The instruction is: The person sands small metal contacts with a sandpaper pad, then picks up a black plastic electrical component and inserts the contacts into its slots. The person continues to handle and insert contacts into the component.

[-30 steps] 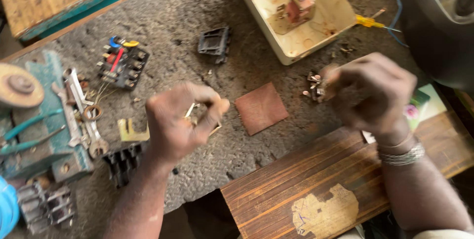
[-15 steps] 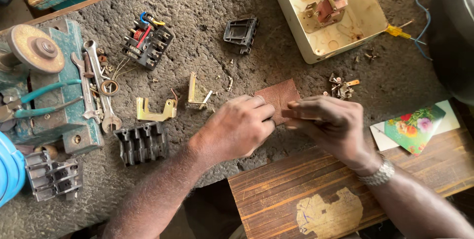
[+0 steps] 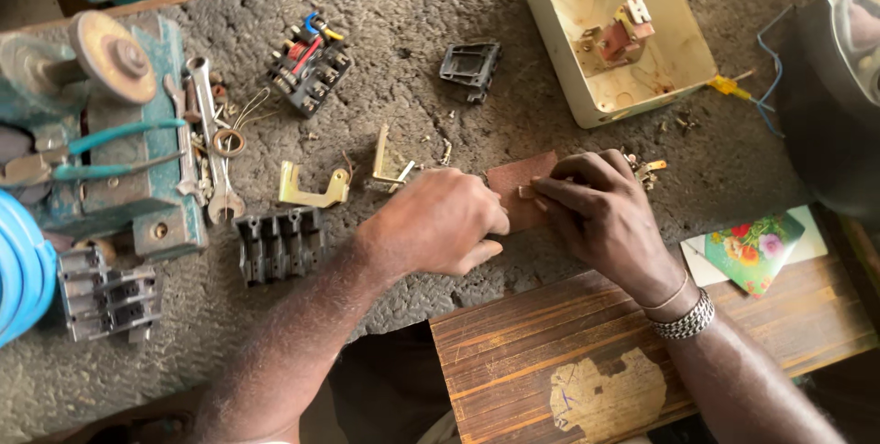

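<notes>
Soft, even daylight; sharp centre, edges perhaps slightly blurred.

- Bare desk (image 3: 431,114) lay open between the black frame (image 3: 469,66) and the wired terminal block (image 3: 307,64).
- Brass brackets (image 3: 313,189) and loose screws (image 3: 646,169) cluttered the ground beside both hands.
- The cream box (image 3: 683,59) blocked the far right.

Centre: brown square abrasive sheet (image 3: 518,189) on the rough grey surface (image 3: 385,114), under both hands.
Behind, right: open cream plastic box (image 3: 619,32).
Far left: teal bench grinder (image 3: 101,132).
Near, left: black ribbed terminal block (image 3: 278,244).
</notes>
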Available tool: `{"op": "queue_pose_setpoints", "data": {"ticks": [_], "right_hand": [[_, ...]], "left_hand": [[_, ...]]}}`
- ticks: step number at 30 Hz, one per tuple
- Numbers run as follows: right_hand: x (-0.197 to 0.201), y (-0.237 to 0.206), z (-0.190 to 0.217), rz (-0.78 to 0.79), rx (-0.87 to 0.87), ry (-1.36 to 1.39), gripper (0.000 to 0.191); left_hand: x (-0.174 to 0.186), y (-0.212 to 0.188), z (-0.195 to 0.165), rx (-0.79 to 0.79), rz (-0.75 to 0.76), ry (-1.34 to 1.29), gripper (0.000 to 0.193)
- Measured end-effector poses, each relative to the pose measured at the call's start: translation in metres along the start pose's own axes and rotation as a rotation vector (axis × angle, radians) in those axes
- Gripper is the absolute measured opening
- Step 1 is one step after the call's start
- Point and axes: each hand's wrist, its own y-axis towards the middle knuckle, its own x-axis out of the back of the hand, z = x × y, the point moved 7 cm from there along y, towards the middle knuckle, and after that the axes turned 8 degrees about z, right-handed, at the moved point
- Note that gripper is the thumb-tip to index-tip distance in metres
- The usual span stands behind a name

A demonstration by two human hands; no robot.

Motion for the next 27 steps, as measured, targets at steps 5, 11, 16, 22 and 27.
{"op": "queue_pose_setpoints", "data": {"ticks": [5, 11, 16, 22, 27], "right_hand": [[-0.014, 0.020, 0.006, -0.026, 0.017, 0.076, 0.017], [-0.014, 0.013, 0.003, 0.042, 0.008, 0.087, 0.022], [-0.018, 0.017, 0.000, 0.062, -0.044, 0.069, 0.027], [-0.018, 0.025, 0.009, 0.060, -0.004, 0.075, 0.028], [-0.014, 0.002, -0.001, 0.109, -0.084, 0.038, 0.031]], "left_hand": [[-0.002, 0.000, -0.006, 0.082, 0.110, 0.035, 0.024], [0.002, -0.006, -0.004, 0.088, 0.109, -0.080, 0.021], [0.001, -0.002, -0.013, 0.090, 0.066, 0.007, 0.030], [0.002, -0.004, 0.000, 0.055, 0.083, -0.175, 0.028], [-0.006, -0.001, -0.001, 0.089, 0.129, -0.031, 0.022]]}}
